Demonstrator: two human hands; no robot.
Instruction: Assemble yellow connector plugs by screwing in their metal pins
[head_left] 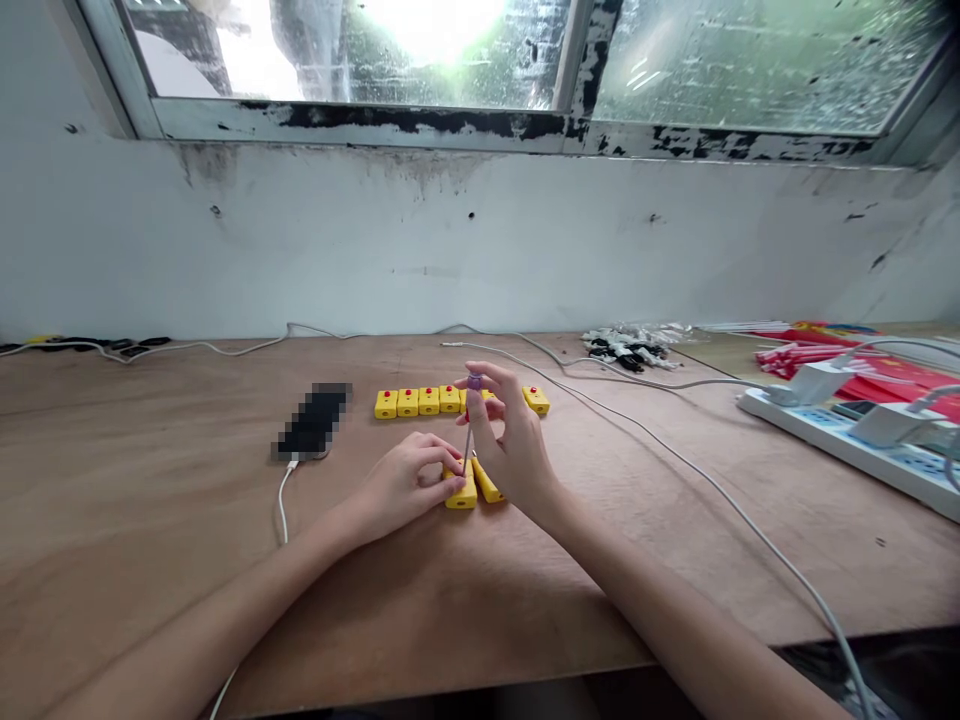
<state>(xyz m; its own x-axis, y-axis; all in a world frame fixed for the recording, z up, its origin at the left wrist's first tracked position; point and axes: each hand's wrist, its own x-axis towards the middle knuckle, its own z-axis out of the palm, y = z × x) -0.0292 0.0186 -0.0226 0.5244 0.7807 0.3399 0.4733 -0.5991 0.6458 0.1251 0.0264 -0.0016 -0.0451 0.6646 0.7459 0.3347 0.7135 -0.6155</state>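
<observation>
Closed on a purple-handled screwdriver (pixel 469 418), the right hand (pixel 511 440) held it upright, tip down at a yellow plastic block (pixel 462 492) lying lengthwise near-far, gripped by the left hand (pixel 401 490). Beyond stood a row of yellow blocks (pixel 427 402); a phone (pixel 311 420) lay left, a power strip (pixel 832 440) right.

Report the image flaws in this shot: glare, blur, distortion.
Head view: the window blows out to white glare at the top; the wide lens bows the window sill; the phone is hidden under a pixelated blur patch; the left hand, right hand, screwdriver and yellow block look reasonably sharp.
</observation>
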